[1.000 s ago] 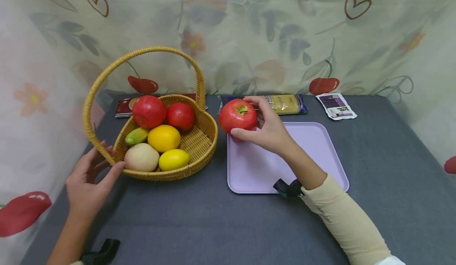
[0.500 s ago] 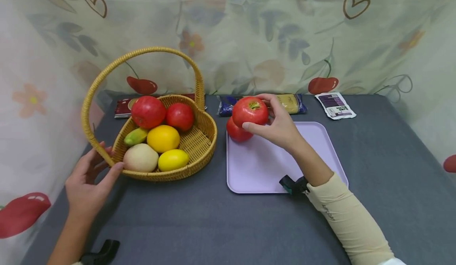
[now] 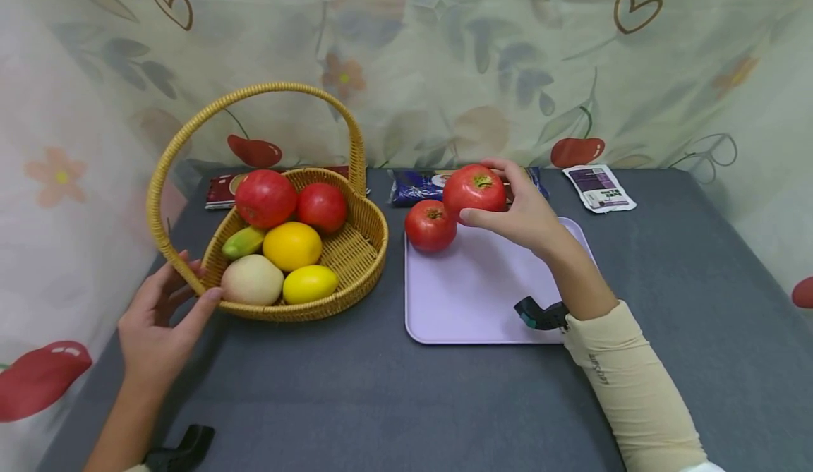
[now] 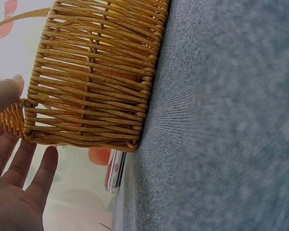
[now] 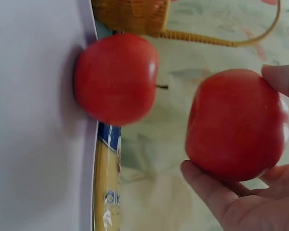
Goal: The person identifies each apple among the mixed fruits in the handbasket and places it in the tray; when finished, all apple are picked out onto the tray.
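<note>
On grey cloth-covered desk point(image 3: 356, 401), right hand point(image 3: 526, 211) gripped round red apple point(image 3: 473, 191) above far side of lilac rectangular tray point(image 3: 470, 295); left hand point(image 3: 159, 317) gripped left rim of tan wicker basket point(image 3: 352, 253).

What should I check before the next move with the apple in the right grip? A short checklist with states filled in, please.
1. Right grip has the held apple: ok, it is gripped from the side.
2. Firmness of that hold: cannot tell from the pictures.
3. Held apple resting on the tray: not ok, it is in the air, with a gap below it.
4. Other apple settled: ok, it sits upright at the tray's far left corner, apart from the held one.
5. Room to set an apple down, if that comes next: ok, the tray's near part shows bare.
6. Left grip on the basket: ok, it holds the left end.
</note>
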`<action>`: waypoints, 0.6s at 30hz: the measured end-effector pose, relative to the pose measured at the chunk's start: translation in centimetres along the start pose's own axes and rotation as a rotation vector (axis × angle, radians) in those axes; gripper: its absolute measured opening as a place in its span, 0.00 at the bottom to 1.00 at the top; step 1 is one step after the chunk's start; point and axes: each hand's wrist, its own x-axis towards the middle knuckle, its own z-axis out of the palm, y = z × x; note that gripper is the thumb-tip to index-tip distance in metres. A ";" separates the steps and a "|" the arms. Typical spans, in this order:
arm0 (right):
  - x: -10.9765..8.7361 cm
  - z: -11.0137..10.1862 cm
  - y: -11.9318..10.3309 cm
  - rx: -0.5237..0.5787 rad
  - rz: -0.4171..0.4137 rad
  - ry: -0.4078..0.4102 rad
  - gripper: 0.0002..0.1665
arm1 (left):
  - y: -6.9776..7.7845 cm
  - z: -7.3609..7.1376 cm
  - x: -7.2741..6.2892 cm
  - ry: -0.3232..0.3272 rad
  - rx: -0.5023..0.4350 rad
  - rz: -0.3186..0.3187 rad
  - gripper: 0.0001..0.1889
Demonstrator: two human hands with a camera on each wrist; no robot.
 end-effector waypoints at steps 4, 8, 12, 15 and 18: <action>0.1 -0.9 0.2 -0.038 0.036 -0.018 0.49 | 0.0 0.0 0.0 -0.001 0.000 -0.002 0.34; 0.1 -1.5 0.5 -0.077 0.065 -0.039 0.48 | 0.1 0.0 0.0 -0.001 -0.003 0.001 0.34; 0.4 -1.8 1.1 -0.108 0.112 -0.069 0.48 | 0.2 0.0 0.0 0.005 -0.016 0.007 0.33; 0.7 -1.8 1.9 -0.130 0.152 -0.107 0.49 | 0.1 0.0 0.0 0.002 -0.005 0.002 0.33; 1.1 -1.9 2.7 -0.157 0.183 -0.145 0.48 | 0.1 0.0 0.0 -0.001 0.004 -0.002 0.33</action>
